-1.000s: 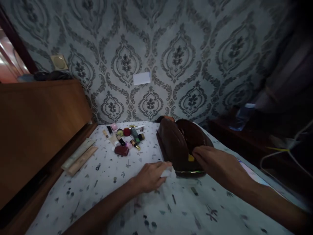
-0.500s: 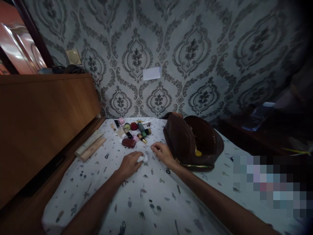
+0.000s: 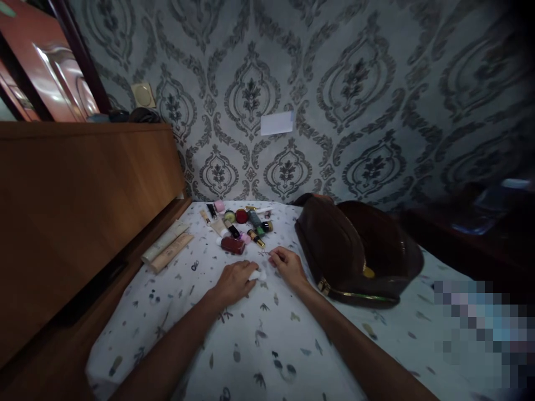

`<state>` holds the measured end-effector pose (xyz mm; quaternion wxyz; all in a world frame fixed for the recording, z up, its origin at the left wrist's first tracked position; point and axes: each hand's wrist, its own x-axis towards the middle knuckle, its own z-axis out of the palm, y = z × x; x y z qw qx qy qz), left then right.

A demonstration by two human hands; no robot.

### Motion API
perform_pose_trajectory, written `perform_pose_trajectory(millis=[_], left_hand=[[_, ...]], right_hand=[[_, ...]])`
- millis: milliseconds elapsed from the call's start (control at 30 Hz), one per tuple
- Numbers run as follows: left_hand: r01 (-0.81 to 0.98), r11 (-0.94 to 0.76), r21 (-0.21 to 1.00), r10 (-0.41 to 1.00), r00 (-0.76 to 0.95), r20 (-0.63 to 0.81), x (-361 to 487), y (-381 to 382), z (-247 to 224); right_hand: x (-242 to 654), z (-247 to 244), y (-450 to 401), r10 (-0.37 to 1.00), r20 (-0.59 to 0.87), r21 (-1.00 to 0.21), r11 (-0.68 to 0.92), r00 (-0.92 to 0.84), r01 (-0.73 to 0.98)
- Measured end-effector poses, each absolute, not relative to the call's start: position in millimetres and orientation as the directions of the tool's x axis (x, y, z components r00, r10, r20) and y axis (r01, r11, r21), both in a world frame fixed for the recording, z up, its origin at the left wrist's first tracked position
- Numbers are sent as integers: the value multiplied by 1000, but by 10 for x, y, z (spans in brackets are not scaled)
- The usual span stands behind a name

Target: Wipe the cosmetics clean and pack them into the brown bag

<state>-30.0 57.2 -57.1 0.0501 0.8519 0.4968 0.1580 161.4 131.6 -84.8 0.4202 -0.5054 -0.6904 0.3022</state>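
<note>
My left hand (image 3: 237,282) rests on the patterned sheet, its fingers closed over a crumpled white tissue (image 3: 258,275) that sticks out on the right. To its right, my right hand (image 3: 288,264) is pinched close to the sheet. A thin dark line shows by its fingertips; whether that is a small object or the print, I cannot tell. Just beyond both hands lies a loose group of cosmetics: a dark red bottle (image 3: 232,245), a gold-capped bottle (image 3: 256,238), a green tube (image 3: 256,221), a round red container (image 3: 241,216) and a beige tube (image 3: 219,226).
A brown bag (image 3: 334,245) gapes open on the right, close to my right forearm. Two long packages (image 3: 171,252) lie at the left beside a wooden panel (image 3: 92,195). Patterned wallpaper (image 3: 286,172) covers the wall behind the bed sheet (image 3: 234,334).
The whole scene has shifted to the right in view as the camera turned left. Both hands keep nearly the same places beside the cosmetics, and the tissue stays under my left fingers.
</note>
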Motion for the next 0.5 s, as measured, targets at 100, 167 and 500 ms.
perform_pose_trajectory(millis=[100,167,500], left_hand=[[829,-506,239,859,461,221,-303,574,-561],[828,-508,239,858,462,224,-306,578,-558],[799,-528,289,847,468,254,-329,588,-576]], right_hand=[[1607,-856,1325,948,284,-838,317,-142,443],[1609,-862,1331,947,288,-835,321,-144,447],[1598,-828,1314,947,280,-814,322,-159,484]])
